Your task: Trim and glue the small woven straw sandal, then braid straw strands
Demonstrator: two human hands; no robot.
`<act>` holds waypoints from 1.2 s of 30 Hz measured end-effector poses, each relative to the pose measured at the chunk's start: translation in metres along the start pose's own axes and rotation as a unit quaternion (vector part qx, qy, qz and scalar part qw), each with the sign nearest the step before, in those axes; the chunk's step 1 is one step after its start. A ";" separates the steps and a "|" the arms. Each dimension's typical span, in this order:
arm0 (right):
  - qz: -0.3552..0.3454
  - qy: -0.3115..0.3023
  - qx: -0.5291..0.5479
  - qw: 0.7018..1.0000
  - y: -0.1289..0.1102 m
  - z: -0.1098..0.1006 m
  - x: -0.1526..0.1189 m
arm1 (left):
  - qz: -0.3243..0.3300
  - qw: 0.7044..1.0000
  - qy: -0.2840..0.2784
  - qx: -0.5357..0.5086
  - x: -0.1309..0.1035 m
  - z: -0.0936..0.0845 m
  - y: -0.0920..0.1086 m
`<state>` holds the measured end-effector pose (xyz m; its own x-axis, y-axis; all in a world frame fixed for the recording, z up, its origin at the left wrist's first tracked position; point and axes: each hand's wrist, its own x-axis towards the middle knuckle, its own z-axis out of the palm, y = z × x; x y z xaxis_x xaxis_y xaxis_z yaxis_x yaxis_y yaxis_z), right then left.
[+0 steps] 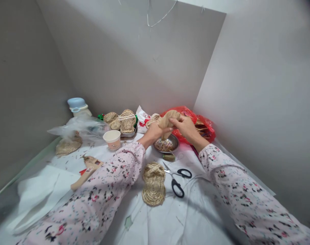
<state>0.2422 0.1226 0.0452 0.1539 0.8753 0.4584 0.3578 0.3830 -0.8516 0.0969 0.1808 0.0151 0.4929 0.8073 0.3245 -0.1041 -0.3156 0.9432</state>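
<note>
Four pale woven straw pieces show in the head view: one woven piece lies by itself at the front of the desk, two more sit in a metal tray, and the fourth is partly hidden behind the left hand. There is one pair of scissors, its black-handled loops spread and its blades pointing toward the front woven piece. One spool lies just in front of one metal bowl of loose scraps. One paper cup stands near the tray, and one bottle with a light-blue lid is at the back left.

Both hands are closed on a single tan piece, held up above the bowl. The left hand grips its lower part, fingers curled; the right hand pinches its right side between thumb and fingers.

A creased white covering spreads over the desk. A clear plastic bag lies at the left, red plastic is bunched at the back right, and plain grey walls close in the space, with a white wire hanging on the rear one.
</note>
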 end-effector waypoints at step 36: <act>0.004 -0.099 -0.544 0.833 0.071 -0.073 -0.004 | -0.108 0.916 0.224 -0.315 -0.115 0.001 0.064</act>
<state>0.3347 0.1248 0.0019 0.0442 0.9491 0.3119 0.9972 -0.0231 -0.0710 0.0341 0.0671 0.0377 0.1714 0.9851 -0.0102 -0.5939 0.1116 0.7967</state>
